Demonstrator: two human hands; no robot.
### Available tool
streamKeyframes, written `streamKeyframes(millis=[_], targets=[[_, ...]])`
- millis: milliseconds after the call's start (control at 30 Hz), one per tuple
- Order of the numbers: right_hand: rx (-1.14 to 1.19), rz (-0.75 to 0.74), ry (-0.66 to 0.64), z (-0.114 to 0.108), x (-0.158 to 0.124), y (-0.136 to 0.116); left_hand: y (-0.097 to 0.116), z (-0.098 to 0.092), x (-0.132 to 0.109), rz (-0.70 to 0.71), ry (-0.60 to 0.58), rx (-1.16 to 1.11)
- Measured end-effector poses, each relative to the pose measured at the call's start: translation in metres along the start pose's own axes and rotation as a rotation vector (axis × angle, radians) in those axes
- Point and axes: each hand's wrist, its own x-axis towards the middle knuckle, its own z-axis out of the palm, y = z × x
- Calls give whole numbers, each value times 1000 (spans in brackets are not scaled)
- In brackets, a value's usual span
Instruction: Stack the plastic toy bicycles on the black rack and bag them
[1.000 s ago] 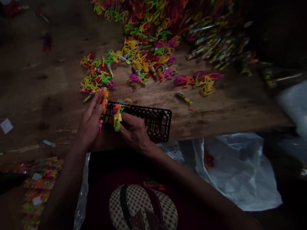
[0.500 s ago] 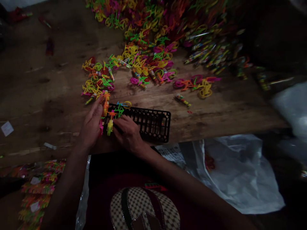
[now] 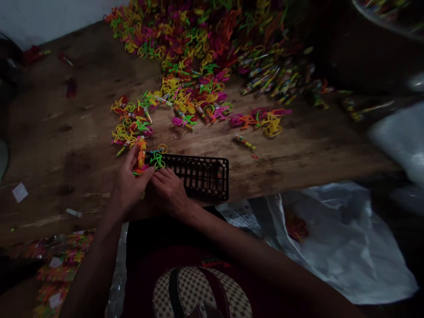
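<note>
At the left end of a black slotted plastic rack my two hands meet. My left hand is closed around an orange and yellow plastic toy bicycle, its thumb reaching to the right hand. My right hand has bent fingers pressed together beside that thumb; whatever they pinch is hidden. A green toy bicycle with a yellow wheel stands at the rack's left end, just above my right fingers. Bits of pink and green show between the hands.
A large heap of colourful toy bicycles covers the back of the wooden table. Candy-like printed tubes lie right of it, one tube alone nearer. A clear plastic bag hangs past the front edge; packed strips lie lower left.
My left thumb has come across to the right hand and now covers the yellow and pink pieces that stood between the hands. The view has shifted slightly.
</note>
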Motion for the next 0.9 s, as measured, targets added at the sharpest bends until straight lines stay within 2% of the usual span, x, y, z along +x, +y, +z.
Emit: streamKeyframes(millis=[167, 300, 400, 467, 567, 633, 767, 900], targets=[[19, -2, 26, -8, -2, -4, 1, 2, -1, -10, 88, 126], [64, -28, 60, -37, -2, 6, 6, 1, -2, -41, 67, 144], [-45, 95, 36, -62, 14, 26, 8, 0, -2, -39, 46, 143], [-129, 202, -37, -77, 31, 42, 7, -2, -4, -49, 50, 128], [-225, 318, -146, -94, 56, 64, 4, -6, -9, -69, 84, 107], [-317, 424, -163, -103, 68, 75, 1, -11, -15, -87, 118, 110], [-470, 584, -129, -108, 82, 88, -4, -14, -22, -111, 160, 103], [-477, 507, -134, -102, 105, 94, -6, -8, -17, -84, 122, 91]])
